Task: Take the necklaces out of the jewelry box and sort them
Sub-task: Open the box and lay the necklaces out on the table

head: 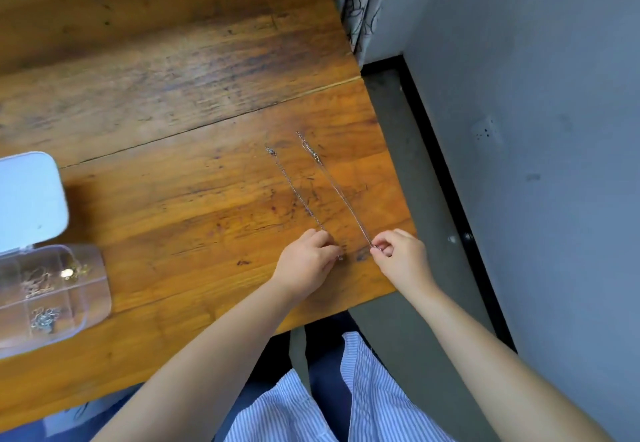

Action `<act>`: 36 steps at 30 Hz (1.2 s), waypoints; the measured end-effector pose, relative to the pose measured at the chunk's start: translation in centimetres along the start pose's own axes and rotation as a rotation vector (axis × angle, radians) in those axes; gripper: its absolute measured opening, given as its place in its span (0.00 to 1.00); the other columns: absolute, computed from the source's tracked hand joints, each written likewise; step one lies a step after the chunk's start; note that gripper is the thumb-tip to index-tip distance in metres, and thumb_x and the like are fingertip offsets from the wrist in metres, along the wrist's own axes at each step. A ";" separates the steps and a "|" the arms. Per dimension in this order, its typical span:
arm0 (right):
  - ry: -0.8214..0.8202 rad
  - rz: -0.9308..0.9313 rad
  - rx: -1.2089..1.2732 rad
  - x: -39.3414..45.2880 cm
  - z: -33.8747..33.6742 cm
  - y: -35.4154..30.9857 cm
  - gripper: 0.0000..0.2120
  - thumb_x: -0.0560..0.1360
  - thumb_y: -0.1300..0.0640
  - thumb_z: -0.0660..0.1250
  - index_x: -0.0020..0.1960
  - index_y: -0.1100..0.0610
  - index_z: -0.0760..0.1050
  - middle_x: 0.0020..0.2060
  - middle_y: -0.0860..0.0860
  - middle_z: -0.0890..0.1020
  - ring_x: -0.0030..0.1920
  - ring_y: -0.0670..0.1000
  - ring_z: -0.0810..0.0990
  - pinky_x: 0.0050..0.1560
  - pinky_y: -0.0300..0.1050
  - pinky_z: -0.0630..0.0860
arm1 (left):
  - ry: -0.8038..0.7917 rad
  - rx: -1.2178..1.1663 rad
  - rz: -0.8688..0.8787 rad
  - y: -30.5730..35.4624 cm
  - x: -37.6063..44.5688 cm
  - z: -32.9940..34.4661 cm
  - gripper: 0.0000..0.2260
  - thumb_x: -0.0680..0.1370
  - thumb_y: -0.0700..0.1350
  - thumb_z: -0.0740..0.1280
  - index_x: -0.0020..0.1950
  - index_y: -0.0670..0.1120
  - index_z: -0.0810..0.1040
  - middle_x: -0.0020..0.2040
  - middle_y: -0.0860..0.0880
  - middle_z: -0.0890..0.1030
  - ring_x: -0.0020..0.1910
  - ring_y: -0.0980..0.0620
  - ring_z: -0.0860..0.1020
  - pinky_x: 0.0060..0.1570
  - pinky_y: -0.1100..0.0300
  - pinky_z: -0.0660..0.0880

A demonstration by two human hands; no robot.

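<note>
Right hand [398, 254] pinches one necklace [341, 195], left hand [310, 258] another [296, 188]

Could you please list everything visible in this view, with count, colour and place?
Necklace chains: two, silver, laid straight side by side near the table's right edge.
Jewelry box: one, clear with open white lid, at left, jewelry still inside.
Table: one, brown wood.
Curtain: one, grey patterned, top centre.
Wall: grey, right.
Striped shirt: blue-white, bottom.
Left hand: pinching the left chain's near end.
Right hand: pinching the right chain's near end.
</note>
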State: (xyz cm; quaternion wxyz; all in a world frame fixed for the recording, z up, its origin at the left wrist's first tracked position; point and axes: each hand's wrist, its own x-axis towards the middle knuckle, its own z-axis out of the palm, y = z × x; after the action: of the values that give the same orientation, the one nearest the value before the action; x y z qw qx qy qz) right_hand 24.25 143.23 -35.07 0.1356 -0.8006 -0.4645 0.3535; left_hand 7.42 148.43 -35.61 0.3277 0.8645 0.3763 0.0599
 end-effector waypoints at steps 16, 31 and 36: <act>0.021 -0.058 -0.114 -1.9 0.4 -1.4 0.06 0.72 0.65 0.65 0.47 0.63 0.78 0.50 0.57 0.79 0.42 0.53 0.75 0.39 0.39 0.67 | 0.054 0.038 -0.055 -1.4 -5.3 -1.3 0.13 0.63 0.31 0.74 0.46 0.39 0.81 0.45 0.39 0.83 0.41 0.40 0.81 0.31 0.52 0.81; -0.304 -0.711 -0.170 -2.9 16.8 -28.0 0.08 0.70 0.67 0.64 0.48 0.66 0.77 0.47 0.63 0.80 0.52 0.60 0.76 0.55 0.48 0.68 | 0.567 0.159 -0.644 -17.0 -23.1 -14.9 0.07 0.69 0.33 0.65 0.43 0.35 0.80 0.39 0.37 0.81 0.38 0.37 0.78 0.31 0.49 0.79; -0.388 -0.817 -0.378 -4.5 21.8 -32.3 0.06 0.69 0.68 0.61 0.43 0.66 0.76 0.42 0.63 0.79 0.47 0.62 0.77 0.42 0.52 0.72 | 0.313 0.088 -0.885 -22.0 -26.4 -15.3 0.09 0.74 0.36 0.62 0.52 0.37 0.77 0.48 0.39 0.78 0.49 0.39 0.75 0.43 0.49 0.73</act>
State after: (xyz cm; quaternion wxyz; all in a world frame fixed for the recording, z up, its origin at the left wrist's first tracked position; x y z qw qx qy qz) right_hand -13.19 154.24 -31.04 0.0262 -0.4828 -0.8134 0.3235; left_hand -30.16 149.21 -33.38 0.2243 0.6145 0.7558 0.0281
